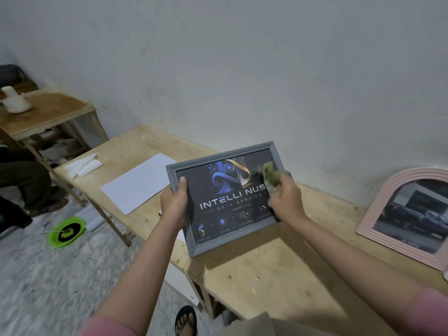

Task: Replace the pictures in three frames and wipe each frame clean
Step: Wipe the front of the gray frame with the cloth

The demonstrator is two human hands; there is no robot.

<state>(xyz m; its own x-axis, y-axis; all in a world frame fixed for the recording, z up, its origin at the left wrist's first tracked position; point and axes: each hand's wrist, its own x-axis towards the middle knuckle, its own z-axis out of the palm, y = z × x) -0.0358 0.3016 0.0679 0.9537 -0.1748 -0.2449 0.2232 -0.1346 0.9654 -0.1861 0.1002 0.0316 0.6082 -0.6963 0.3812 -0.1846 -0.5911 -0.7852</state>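
I hold a grey picture frame [194, 248] above the wooden table [266, 275]; it shows a dark poster with white lettering. My left hand [174, 204] grips the frame's left edge, thumb on the front. My right hand [286, 198] is closed on a crumpled green cloth [270, 175] pressed against the glass at the frame's right side. A pink arched frame [378, 214] with a dark picture of vehicles lies on the table at the far right. A blank white sheet [138, 183] lies on the table to the left.
A folded white cloth [83, 164] lies at the table's far left end. A smaller wooden stand [48, 112] with a white object [15, 103] is behind it. A green plate [66, 231] lies on the floor. A seated person's leg [26, 180] shows at left.
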